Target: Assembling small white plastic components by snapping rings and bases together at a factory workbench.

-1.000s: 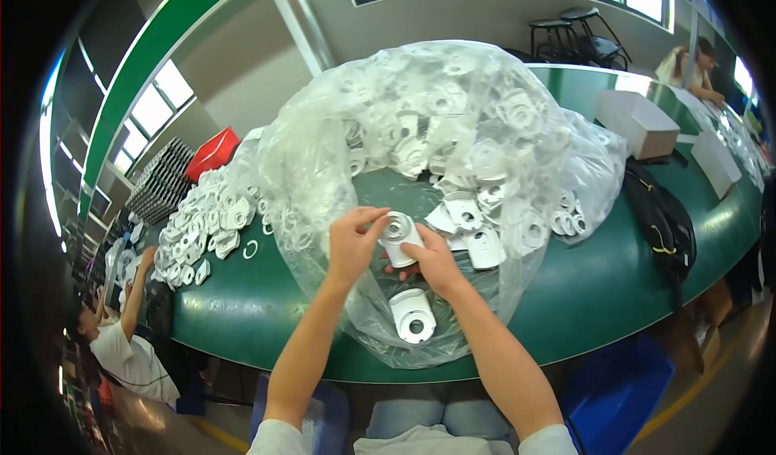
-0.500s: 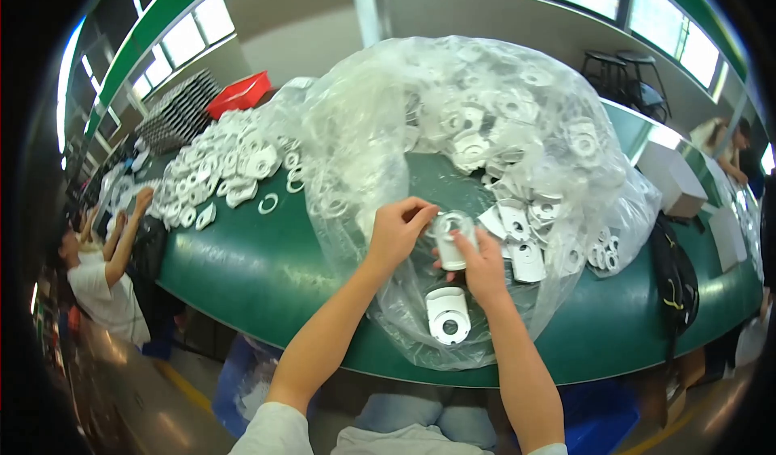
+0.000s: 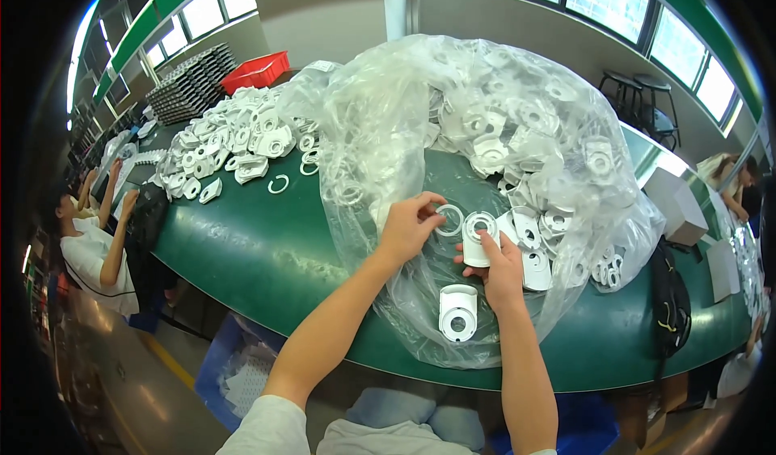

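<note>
Ring now clear of white housing, was overlapping it half a second ago. Left hand: fingertips pinched on ring. Right hand: grip wrapped round housing, thumb on top, all above plastic bag's near side. Second housing lies there too. Looks far from done tbh: this pair unjoined, loads of white parts inside bag, heap left of it.

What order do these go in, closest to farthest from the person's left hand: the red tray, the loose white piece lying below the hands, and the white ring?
From the left hand, in the head view:
1. White ring: held in it.
2. Loose white piece: lower down, to its right.
3. Red tray: far back, to its left.
</note>
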A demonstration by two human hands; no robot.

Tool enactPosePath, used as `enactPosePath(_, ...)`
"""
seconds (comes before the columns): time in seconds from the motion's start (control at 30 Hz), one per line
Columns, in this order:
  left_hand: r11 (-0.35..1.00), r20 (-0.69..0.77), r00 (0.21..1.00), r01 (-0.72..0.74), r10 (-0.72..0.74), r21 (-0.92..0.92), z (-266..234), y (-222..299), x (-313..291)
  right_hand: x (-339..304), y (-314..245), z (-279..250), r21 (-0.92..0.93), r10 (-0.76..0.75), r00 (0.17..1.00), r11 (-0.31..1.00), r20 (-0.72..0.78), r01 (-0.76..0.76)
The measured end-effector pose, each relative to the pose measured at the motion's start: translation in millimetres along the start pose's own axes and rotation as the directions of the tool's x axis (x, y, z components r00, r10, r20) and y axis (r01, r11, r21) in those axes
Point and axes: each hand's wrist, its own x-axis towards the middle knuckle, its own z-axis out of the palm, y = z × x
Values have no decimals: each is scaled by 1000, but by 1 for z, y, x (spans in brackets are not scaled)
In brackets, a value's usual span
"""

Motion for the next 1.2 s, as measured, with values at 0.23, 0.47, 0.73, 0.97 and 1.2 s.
enactPosePath(0.23, 939, -54, 997, 31, -53, -342, -2, 12, 0, -4, -2, 1, 49, 58, 997, 997, 45, -60)
enactPosePath(0.47, 973, -62, 984, -174, 166, -149, 0, 21, -5, -4, -3, 3, 65, 167, 956, 980, 242, -187)
enactPosePath(0.73, 961, -53, 961, -270, 273, 53, 3, 27, -10, -7, -4, 4, 45, 166, 958, 982, 234, -181)
enactPosePath(0.97, 943, -30, 945, -321, 324, 88, 9, 25, -12, -7, -3, 2, 30, 158, 960, 985, 231, -169)
enactPosePath(1.2, 941, -39, 941, -333, 335, 55, 10, 28, -16, -8, -6, 7, -55, 124, 960, 992, 252, -114)
